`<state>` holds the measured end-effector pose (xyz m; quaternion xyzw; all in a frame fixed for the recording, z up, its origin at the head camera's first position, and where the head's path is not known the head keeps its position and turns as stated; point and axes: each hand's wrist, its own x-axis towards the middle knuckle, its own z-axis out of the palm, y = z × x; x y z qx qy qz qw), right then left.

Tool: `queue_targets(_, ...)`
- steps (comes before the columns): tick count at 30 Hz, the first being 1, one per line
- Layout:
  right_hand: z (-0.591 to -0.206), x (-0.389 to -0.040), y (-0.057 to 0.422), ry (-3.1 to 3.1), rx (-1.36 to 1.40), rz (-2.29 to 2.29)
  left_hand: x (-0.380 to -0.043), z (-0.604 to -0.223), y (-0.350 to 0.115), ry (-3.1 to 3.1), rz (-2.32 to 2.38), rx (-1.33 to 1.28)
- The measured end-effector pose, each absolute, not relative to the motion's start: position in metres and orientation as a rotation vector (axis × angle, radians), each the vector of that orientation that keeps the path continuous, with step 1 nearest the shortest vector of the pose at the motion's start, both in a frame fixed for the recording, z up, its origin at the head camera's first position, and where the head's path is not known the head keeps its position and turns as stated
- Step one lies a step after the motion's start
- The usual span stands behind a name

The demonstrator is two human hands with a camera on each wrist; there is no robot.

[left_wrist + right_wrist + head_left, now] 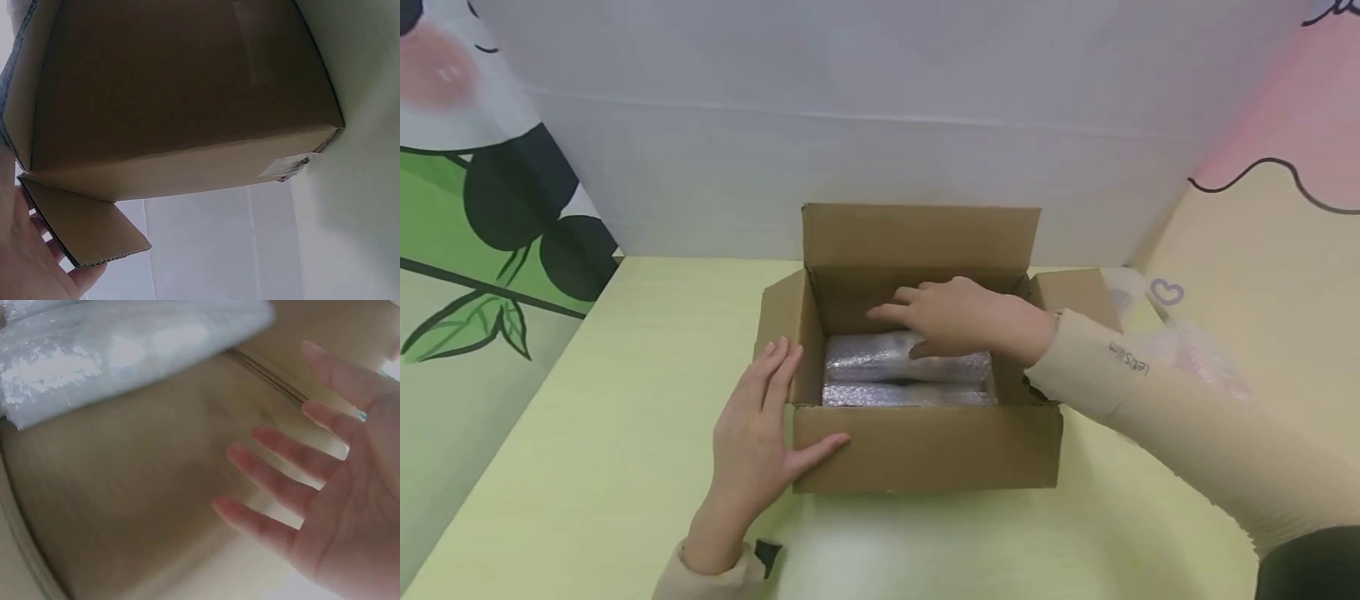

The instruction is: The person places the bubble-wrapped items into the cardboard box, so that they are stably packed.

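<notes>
An open cardboard box (925,450) holds two bubble-wrapped packages lying side by side, a back package (865,358) and a front package (910,395). My left hand (752,425) rests at the box's left front corner, its fingers along the left flap (781,312) and its thumb over the front flap. From the left wrist, the fingers (37,250) show behind that flap. Above the packages my right hand (962,317) hovers inside the box opening, partly covering the back one. In the right wrist view its fingers are spread, palm bare, apart from the bubble wrap (125,356).
Clear bubble wrap (1202,358) lies to the right of the box, partly behind the right sleeve. The pale yellow table (647,400) meets a white backdrop (880,167) behind the box. A label (289,165) is on the box's side.
</notes>
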<state>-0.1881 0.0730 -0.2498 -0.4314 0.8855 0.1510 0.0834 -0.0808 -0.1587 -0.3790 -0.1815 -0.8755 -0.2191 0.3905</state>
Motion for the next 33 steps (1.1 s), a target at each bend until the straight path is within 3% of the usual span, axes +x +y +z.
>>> queue_targets(8,-0.210,-0.175,0.119,2.853,-1.268,-0.021,-0.089,-0.377,-0.166,-2.201,-0.549,-0.433)
queue_targets(16,-0.213,-0.166,0.182,3.219,-1.094,-0.325,-0.092,-0.375,-0.170,-2.176,-0.546,-0.428)
queue_targets(24,-0.248,-0.151,0.250,3.450,-0.485,-0.575,-0.094,-0.376,-0.172,-2.172,-0.539,-0.422)
queue_targets(33,-0.309,-0.140,0.299,3.390,-0.074,-0.644,-0.098,-0.378,-0.172,-2.160,-0.539,-0.427)
